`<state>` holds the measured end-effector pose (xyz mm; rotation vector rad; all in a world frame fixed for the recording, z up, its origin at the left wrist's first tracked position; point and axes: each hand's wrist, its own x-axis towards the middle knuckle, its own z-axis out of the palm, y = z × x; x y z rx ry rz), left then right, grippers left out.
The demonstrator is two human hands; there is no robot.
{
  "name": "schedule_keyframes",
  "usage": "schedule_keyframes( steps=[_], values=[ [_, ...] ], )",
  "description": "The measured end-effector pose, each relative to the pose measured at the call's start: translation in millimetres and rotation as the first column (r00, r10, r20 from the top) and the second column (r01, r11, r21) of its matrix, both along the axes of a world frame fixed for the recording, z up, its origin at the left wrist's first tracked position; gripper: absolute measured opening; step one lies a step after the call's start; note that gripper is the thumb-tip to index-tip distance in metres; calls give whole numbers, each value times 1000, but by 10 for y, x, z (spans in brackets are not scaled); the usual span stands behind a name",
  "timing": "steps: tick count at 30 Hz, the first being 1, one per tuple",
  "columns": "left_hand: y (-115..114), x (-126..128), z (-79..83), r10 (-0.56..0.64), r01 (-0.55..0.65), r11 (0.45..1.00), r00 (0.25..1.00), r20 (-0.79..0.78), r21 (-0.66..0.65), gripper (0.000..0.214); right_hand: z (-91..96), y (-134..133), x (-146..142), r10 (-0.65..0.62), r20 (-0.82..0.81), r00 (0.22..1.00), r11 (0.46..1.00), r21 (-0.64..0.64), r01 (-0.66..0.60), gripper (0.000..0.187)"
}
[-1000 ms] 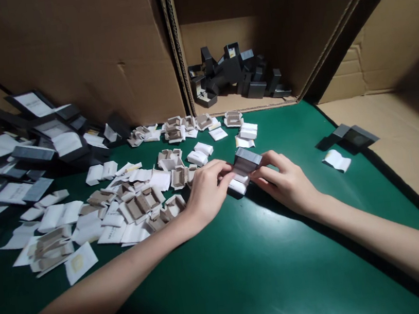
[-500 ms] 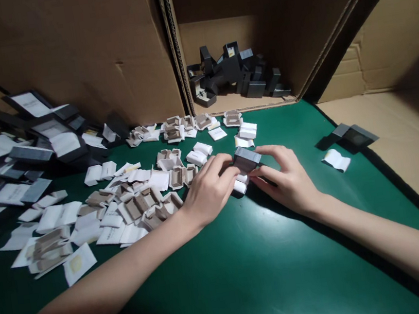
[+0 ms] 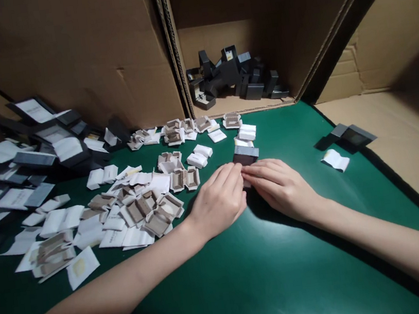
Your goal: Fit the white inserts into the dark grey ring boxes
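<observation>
A small black box (image 3: pixel 246 155) stands with its lid raised, in front of me on the green table. My left hand (image 3: pixel 217 197) is closed at its left front side, fingers bunched together. From the other side my right hand (image 3: pixel 283 183) is closed too, and its fingertips meet those of the left at the box's front. The lower part of the box and whatever lies inside are mostly hidden behind the fingers. Just beyond the box are white folded card inserts (image 3: pixel 247 132).
Loose white and grey card inserts (image 3: pixel 142 205) cover the table's left side. Further left is a heap of open black boxes (image 3: pixel 37 155). A cardboard carton (image 3: pixel 215 34) at the back holds more black boxes. At right lie an open black box (image 3: pixel 355 137) and a white insert (image 3: pixel 335 160).
Both hands have drawn together, their fingers closing over the front of the black box. The white piece seen there earlier is now covered.
</observation>
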<state>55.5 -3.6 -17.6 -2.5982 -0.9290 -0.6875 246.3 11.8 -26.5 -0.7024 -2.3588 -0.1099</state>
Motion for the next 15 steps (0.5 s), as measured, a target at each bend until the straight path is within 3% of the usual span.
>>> schedule_keyframes(
  steps=[3, 10, 15],
  values=[
    [-3, -4, -18, 16, -16, 999, 1000, -7, -37, 31, -24, -10, -4, -45, 14, 999, 999, -26, 45, 31],
    [38, 15, -16, 76, -74, 997, 992, -99, 22, 24, -4, -68, -41, -130, 101, 986, 990, -50, 135, 29],
    [56, 6, 33, 62, -65, 997, 995, -80, -46, 21, 6, -69, -44, -214, 127, 968, 974, -48, 222, 27]
  ],
)
